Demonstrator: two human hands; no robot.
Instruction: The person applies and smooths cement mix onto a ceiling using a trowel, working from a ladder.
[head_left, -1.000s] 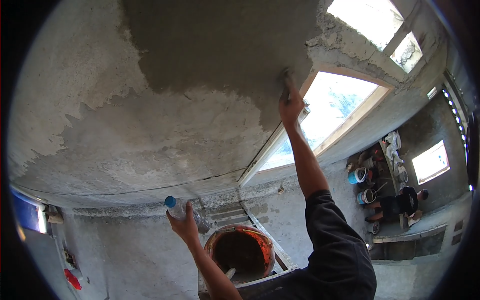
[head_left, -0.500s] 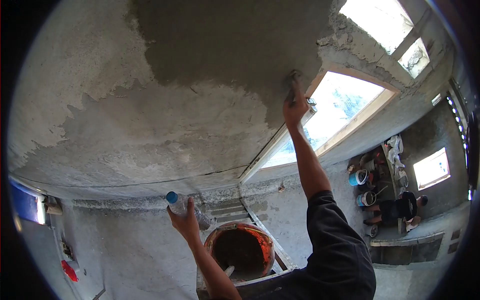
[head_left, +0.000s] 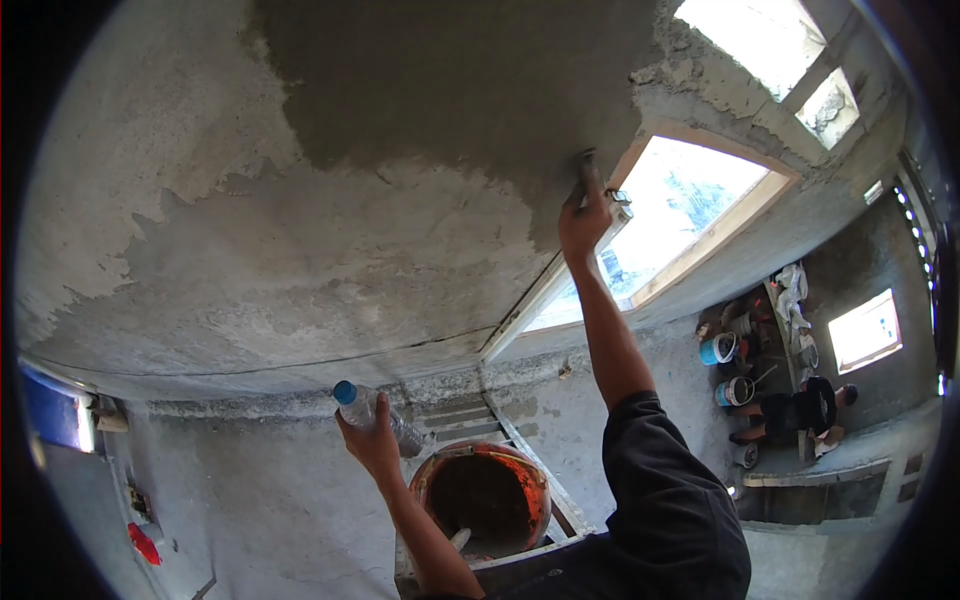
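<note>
A clear plastic bottle (head_left: 408, 436) with a blue cap is gripped in my left hand (head_left: 375, 447), tilted with its cap to the upper left. Up at the wall, beside the wooden window frame (head_left: 540, 300), my right hand (head_left: 584, 222) is closed around a small dark hand tool (head_left: 588, 160). This tool lies against the edge of the dark, wet plaster (head_left: 450, 90); its exact kind is hard to make out. Below my hands stands an orange bucket (head_left: 535, 490), with a dark mix inside and a pale handle sticking up.
The bucket rests on a plank-and-frame platform (head_left: 530, 450). At right, a co-worker (head_left: 800, 412) in dark clothes is near several paint buckets (head_left: 735, 391) and a shelf with bags. A red object (head_left: 143, 543) lies at lower left. Bright window openings are at right.
My right hand has slid slightly down and left along the wall with the tool. My left hand keeps hold of the bottle in nearly the same place.
</note>
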